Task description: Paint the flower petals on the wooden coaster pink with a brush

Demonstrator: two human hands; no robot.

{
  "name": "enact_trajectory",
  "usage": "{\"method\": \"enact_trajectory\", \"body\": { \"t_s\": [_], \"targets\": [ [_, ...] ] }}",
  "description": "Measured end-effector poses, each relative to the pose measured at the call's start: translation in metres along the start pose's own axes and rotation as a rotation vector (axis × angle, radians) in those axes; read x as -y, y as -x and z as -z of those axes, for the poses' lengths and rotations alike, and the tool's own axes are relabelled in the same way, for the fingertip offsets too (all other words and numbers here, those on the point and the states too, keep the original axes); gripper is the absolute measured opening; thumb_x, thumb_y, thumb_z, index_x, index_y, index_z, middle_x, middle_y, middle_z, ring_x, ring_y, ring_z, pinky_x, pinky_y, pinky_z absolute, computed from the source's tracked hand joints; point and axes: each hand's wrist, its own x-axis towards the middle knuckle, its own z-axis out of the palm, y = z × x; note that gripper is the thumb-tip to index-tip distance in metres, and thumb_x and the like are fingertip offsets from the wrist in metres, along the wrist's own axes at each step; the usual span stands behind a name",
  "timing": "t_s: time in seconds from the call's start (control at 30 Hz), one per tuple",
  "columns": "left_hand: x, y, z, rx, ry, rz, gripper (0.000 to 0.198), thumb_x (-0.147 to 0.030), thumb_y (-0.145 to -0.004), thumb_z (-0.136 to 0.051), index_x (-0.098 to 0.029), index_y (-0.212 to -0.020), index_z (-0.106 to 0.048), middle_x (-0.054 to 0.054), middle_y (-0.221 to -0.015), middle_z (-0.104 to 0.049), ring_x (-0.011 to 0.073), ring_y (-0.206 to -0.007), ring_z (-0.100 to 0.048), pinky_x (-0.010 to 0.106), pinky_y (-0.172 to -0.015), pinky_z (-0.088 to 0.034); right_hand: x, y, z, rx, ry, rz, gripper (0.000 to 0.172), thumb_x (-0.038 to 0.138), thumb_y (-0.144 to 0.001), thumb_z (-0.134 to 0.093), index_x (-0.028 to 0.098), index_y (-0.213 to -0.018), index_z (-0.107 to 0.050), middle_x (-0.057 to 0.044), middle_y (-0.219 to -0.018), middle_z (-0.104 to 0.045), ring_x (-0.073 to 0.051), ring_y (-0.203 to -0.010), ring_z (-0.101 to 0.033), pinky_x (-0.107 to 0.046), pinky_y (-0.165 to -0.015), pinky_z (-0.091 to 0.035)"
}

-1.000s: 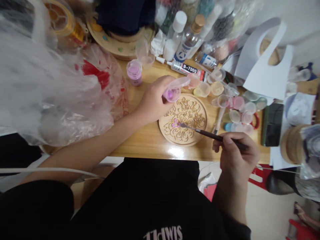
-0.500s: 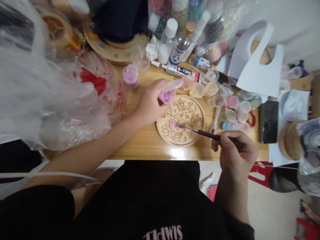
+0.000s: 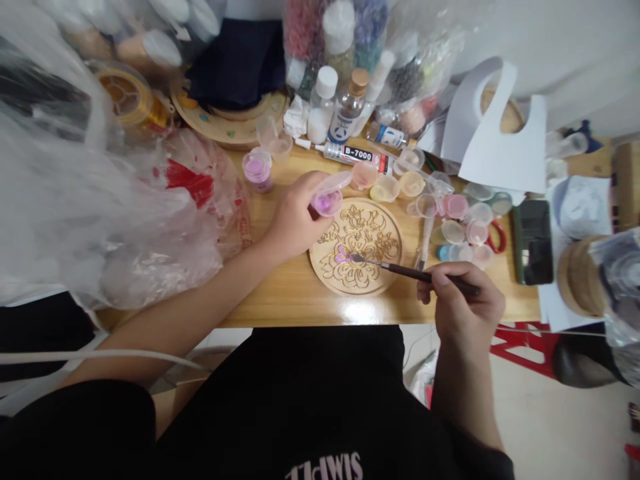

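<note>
A round wooden disc (image 3: 356, 247) with a gold-outlined flower pattern lies on the wooden table (image 3: 295, 293). My left hand (image 3: 293, 217) is closed round a small open pot of purple paint (image 3: 326, 199), held just above the disc's upper left edge. My right hand (image 3: 463, 307) pinches a thin dark paintbrush (image 3: 415, 272) near the table's front edge. The brush tip rests on a purple-filled petal near the disc's centre.
Several small paint pots (image 3: 457, 220) cluster right of the disc. A B-7000 glue tube (image 3: 350, 155), bottles (image 3: 345, 107) and another purple pot (image 3: 257, 168) stand behind. Crumpled plastic bags (image 3: 100, 213) fill the left; a black phone (image 3: 533, 241) and white paper cut-out (image 3: 493, 143) lie at the right.
The view has tilted, so everything sits slightly lower and left in frame. Both hands keep their grips, and the brush tip stays on the same petal.
</note>
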Motion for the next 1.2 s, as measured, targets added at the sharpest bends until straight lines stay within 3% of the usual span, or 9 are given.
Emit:
{"method": "enact_trajectory", "body": {
  "t_s": [0.5,0.9,1.2],
  "targets": [
    [0.005,0.001,0.001,-0.027,0.014,-0.066,0.034,-0.002,-0.07,-0.069,-0.018,-0.101,-0.064,0.003,-0.102,-0.074,0.0201,-0.094,-0.072,0.032,-0.086,-0.061,-0.002,0.002,0.003,0.018,0.023,0.004,0.01,0.024,-0.086,-0.077,0.02,-0.078,-0.074,0.003,-0.057,-0.065,-0.011,-0.047,-0.061,-0.023,-0.045,-0.048],
    [0.006,0.001,0.003,-0.041,0.046,-0.012,0.026,-0.008,-0.073,-0.069,-0.02,-0.095,-0.064,0.004,-0.099,-0.075,0.0205,-0.092,-0.072,0.034,-0.086,-0.062,0.008,-0.004,-0.003,-0.01,-0.04,0.024,0.019,0.035,-0.082,-0.082,0.02,-0.075,-0.072,0.004,-0.055,-0.065,-0.011,-0.044,-0.058,-0.022,-0.042,-0.046],
    [0.007,0.001,0.003,-0.057,0.103,-0.003,0.024,-0.008,-0.074,-0.067,-0.018,-0.096,-0.065,0.005,-0.098,-0.076,0.0205,-0.092,-0.074,0.034,-0.085,-0.062,0.005,-0.014,-0.007,-0.005,-0.295,-0.102,0.031,0.043,-0.072,-0.091,0.02,-0.07,-0.069,0.005,-0.048,-0.059,-0.009,-0.038,-0.05,-0.019,-0.035,-0.037]
  ]
}}
